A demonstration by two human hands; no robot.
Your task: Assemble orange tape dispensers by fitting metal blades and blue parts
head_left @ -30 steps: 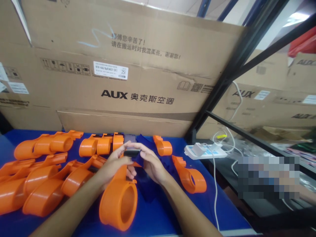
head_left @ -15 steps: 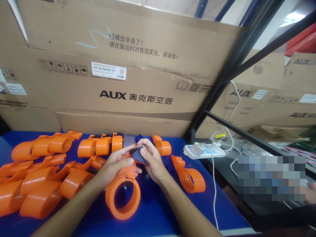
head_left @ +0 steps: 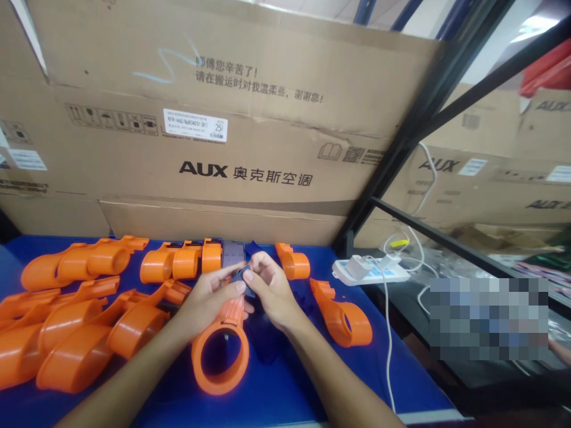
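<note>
An orange plastic tape dispenser (head_left: 220,358) with a big round ring hangs between my hands, ring end toward me. My left hand (head_left: 214,297) is closed around its narrow upper end, thumb on top. A small dark blue plastic piece (head_left: 244,278) sits at that end, pinched by my right hand (head_left: 270,288) with thumb and fingers. Just how the piece meets the dispenser is hidden by my fingers. Beneath my right hand lie more dark blue pieces (head_left: 265,333), hard to make out against the blue table.
Several orange dispensers (head_left: 75,351) lie at left, with others (head_left: 185,263) along the back. Two more (head_left: 350,324) are at right. A white power strip (head_left: 370,270) trails a cable down the right edge. Behind stands a large carton (head_left: 250,137), beside a black rack post (head_left: 379,166).
My right fingers have curled in and turned the blue piece, so less of it shows. The dispenser's ring has swung slightly and faces me more squarely.
</note>
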